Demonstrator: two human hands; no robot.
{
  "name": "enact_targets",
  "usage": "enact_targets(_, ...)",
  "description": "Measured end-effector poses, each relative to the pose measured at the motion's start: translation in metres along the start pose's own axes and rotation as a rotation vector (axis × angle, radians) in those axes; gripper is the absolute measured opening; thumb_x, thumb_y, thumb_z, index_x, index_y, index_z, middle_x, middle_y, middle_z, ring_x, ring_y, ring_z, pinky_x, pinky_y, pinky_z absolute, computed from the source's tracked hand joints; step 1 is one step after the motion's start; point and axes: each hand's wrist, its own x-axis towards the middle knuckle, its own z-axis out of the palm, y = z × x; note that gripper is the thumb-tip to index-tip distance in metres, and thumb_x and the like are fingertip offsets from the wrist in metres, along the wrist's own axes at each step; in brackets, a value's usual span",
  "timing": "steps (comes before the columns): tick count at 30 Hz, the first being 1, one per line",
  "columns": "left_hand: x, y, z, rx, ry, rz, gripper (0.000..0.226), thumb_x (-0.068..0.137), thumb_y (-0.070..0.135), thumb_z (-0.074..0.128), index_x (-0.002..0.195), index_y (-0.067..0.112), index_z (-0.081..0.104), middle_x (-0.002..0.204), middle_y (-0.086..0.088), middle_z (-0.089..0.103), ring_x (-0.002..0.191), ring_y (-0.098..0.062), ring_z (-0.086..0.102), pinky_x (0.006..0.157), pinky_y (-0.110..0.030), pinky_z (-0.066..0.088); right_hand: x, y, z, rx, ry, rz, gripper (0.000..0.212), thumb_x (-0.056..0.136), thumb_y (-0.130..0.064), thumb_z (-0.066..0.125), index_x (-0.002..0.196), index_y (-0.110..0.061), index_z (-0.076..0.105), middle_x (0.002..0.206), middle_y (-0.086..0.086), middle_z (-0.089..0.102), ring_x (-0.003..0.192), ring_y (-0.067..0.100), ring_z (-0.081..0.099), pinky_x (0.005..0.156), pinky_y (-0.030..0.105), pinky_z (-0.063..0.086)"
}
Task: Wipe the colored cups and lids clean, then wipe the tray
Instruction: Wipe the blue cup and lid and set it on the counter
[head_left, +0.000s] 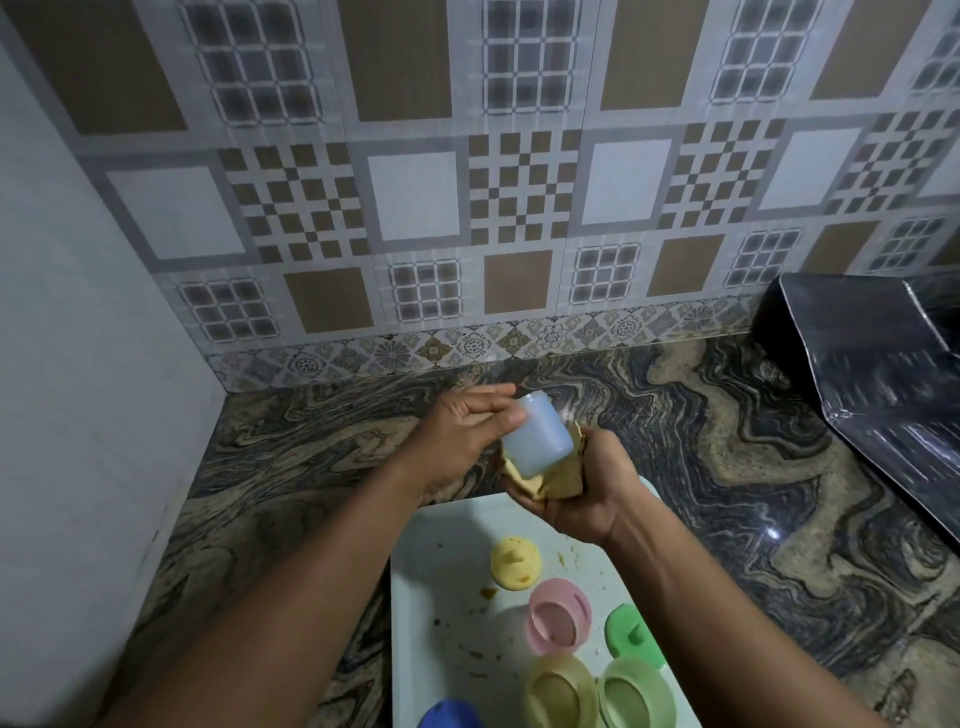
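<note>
My left hand (465, 434) holds a pale blue cup (537, 436) by its base, above the far edge of the white tray (441, 597). My right hand (582, 493) grips a yellow cloth (558, 475) pressed against the cup's mouth end. On the tray lie a yellow lid (516, 564), a pink cup (558, 616) on its side, a green lid (635, 636), a yellow cup (561, 693), a light green cup (636, 696) and a blue lid (451, 716) at the bottom edge. Brown crumbs and smears dot the tray.
The tray rests on a dark swirled stone counter (727, 467). A tiled wall (467, 208) rises behind, a plain white wall (78, 364) stands on the left, and a black shiny object (872, 374) sits at the right.
</note>
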Motion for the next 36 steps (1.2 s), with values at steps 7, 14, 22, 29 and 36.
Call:
enact_targets(7, -0.01, -0.006, 0.013, 0.375, 0.108, 0.226, 0.024, 0.065, 0.033, 0.092, 0.075, 0.034, 0.071, 0.138, 0.008, 0.056, 0.116, -0.01, 0.064, 0.086, -0.031, 0.059, 0.004, -0.005, 0.009, -0.257, 0.271, -0.37, 0.03, 0.099, -0.033, 0.047, 0.107, -0.008, 0.062, 0.106, 0.024, 0.068, 0.082, 0.036, 0.066, 0.063, 0.038, 0.055)
enact_targets(14, -0.005, 0.007, 0.001, 0.798, 0.004, 0.383, 0.076, 0.065, 0.033, 0.091, 0.131, 0.023, 0.056, 0.125, 0.002, 0.061, 0.106, -0.018, 0.064, 0.088, -0.041, 0.057, 0.002, -0.007, 0.014, -0.438, 0.263, -0.453, 0.031, 0.095, -0.025, 0.043, 0.103, -0.003, 0.063, 0.096, 0.026, 0.063, 0.073, 0.034, 0.062, 0.055, 0.034, 0.049)
enact_targets(22, -0.011, 0.003, 0.006, 0.55, 0.055, 0.131, 0.072, 0.063, 0.067, 0.078, 0.124, 0.037, 0.055, 0.112, 0.01, 0.068, 0.089, -0.008, 0.07, 0.077, -0.041, 0.061, 0.004, -0.01, 0.013, -0.606, 0.27, -0.686, 0.025, 0.094, -0.016, 0.043, 0.08, -0.006, 0.061, 0.072, 0.01, 0.054, 0.068, 0.023, 0.048, 0.06, 0.032, 0.037)
enact_targets(29, -0.013, -0.012, 0.006, 0.888, 0.08, 0.497, 0.07, 0.077, 0.038, 0.082, 0.137, 0.019, 0.052, 0.131, 0.002, 0.056, 0.112, -0.019, 0.06, 0.089, -0.039, 0.054, 0.008, -0.009, 0.014, -0.587, 0.238, -0.707, 0.028, 0.096, -0.018, 0.042, 0.092, -0.005, 0.068, 0.081, 0.012, 0.065, 0.072, 0.022, 0.058, 0.057, 0.03, 0.045)
enact_targets(36, -0.015, -0.016, 0.01, 0.584, 0.098, 0.226, 0.067, 0.073, 0.035, 0.087, 0.133, 0.026, 0.058, 0.117, 0.005, 0.068, 0.096, -0.007, 0.068, 0.082, -0.033, 0.058, 0.023, -0.002, 0.006, -0.618, 0.275, -0.757, 0.028, 0.091, -0.024, 0.044, 0.079, -0.009, 0.064, 0.076, 0.011, 0.06, 0.072, 0.023, 0.053, 0.066, 0.037, 0.041)
